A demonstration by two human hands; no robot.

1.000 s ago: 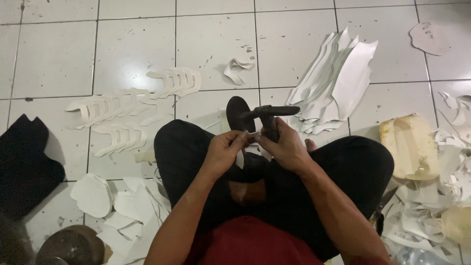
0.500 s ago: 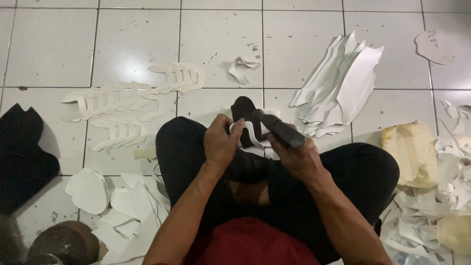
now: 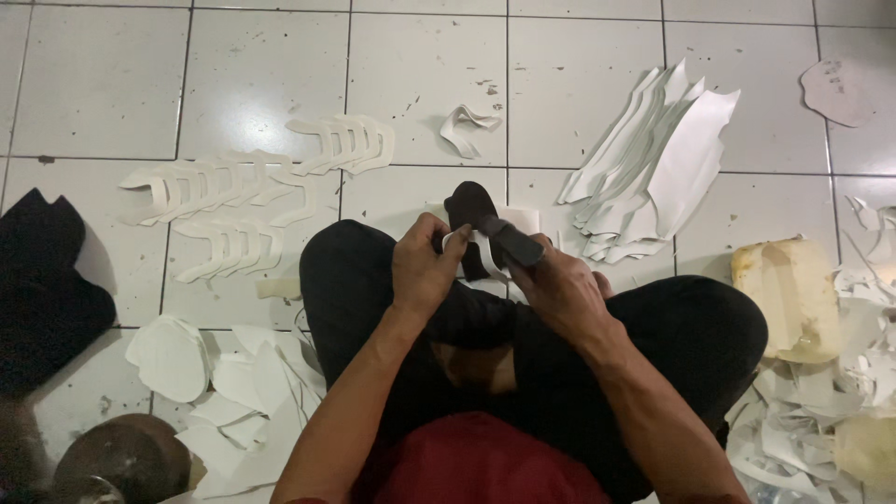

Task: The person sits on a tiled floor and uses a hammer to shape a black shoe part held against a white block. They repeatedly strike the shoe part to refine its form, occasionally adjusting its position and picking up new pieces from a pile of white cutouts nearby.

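— White floor tiles (image 3: 252, 75) fill the head view, littered with pale cut pieces. What are the hands doing?

— Both are raised over the crossed legs, close together at the centre. The left hand (image 3: 425, 271) curls in from 7 o'clock, fingers bent around a white strap piece (image 3: 485, 254). The right hand (image 3: 560, 289) comes in from 5 o'clock, fist closed on a dark tool (image 3: 511, 241) that slants toward 10 o'clock.

— And the strap, where does it sit?

— Between the two hands, pinched by the left and lying against a dark block (image 3: 467, 207) at 12 o'clock from the knuckles. The tool's tip rests on or just over the strap; I cannot tell which.

— Anything different from half a second back?

— The tool lay flatter then and pointed more toward 9 o'clock; the left hand has stayed clamped.

— Around them?

— Rows of cut strap shapes (image 3: 243, 182) at 10 o'clock, a fanned stack of white sheets (image 3: 663, 159) at 2 o'clock, a yellowish foam block (image 3: 793, 289) at 3 o'clock, rounded white cutouts (image 3: 173, 359) at 8 o'clock.
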